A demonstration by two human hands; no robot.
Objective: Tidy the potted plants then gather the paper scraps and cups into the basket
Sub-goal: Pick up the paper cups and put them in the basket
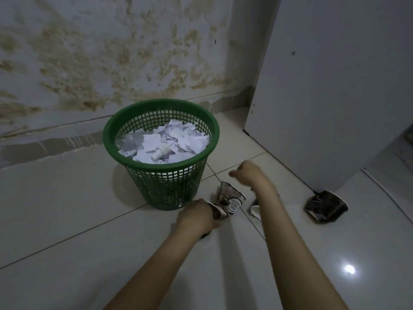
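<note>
A green mesh basket stands on the pale tiled floor close to a stained wall, and it is filled near its rim with torn white paper scraps; a small white bottle and a clear plastic item lie among them. Just in front of the basket's base, the left hand curls its fingers round a crumpled printed paper cup, which sits low against the floor to the right of the basket. The right hand hovers above that cup with its fingers loosely bent and nothing visible in them; whether it touches the cup cannot be told. A scrap of white paper shows beside the right forearm, partly hidden by it. Further right, a dark crushed cup lies on its side on the floor, well apart from the basket and near the foot of a white cabinet.
</note>
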